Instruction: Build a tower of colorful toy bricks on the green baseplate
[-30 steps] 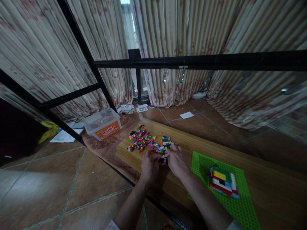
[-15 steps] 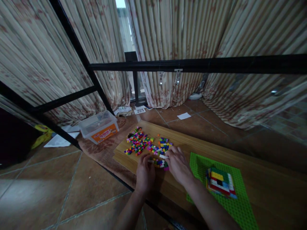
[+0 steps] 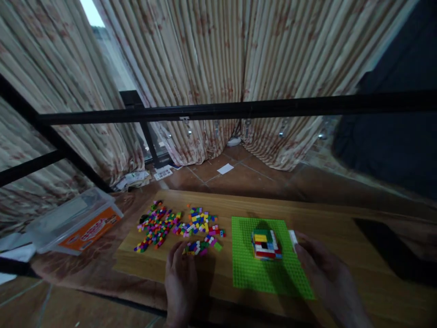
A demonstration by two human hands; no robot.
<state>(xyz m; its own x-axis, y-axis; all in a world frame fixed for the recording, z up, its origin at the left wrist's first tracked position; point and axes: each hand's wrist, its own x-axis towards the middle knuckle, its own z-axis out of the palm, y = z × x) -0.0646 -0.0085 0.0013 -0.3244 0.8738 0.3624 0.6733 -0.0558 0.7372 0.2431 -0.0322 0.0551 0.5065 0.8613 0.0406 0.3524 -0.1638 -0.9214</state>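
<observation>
One clear box [image 3: 73, 223] with an orange label lies far left, off the board [image 3: 341, 232]. Dozens of loose bricks [image 3: 157, 225] in many colours are scattered over the board's left part, with a smaller patch [image 3: 201, 217] just beside them. Nearer the person sits a small cluster [image 3: 202, 246].

The left hand [image 3: 180, 282] lies palm down on the board, fingers stretched forward and close together. It pinches nothing, and its fingertips are at the near edge of that cluster.

Right of the bricks lies the green baseplate [image 3: 252, 273], flat on the board. On its far middle stands the build [image 3: 265, 243], a compact block a few layers high in red, white, yellow and green. The rest of the plate is bare studs.

At the plate's right edge, just beside the build but apart from it, is a white brick [image 3: 292, 237]. The right hand [image 3: 324, 273] reaches in from the lower right, and its fingertips seem to pinch the brick. The dim light hides the exact grip.

As a judgement, the stacking is under way but far from used up. Several layers are joined, one white brick is near the build and not yet seated, and most of the bricks lie unused at the left. Most of the plate is unbuilt.
</observation>
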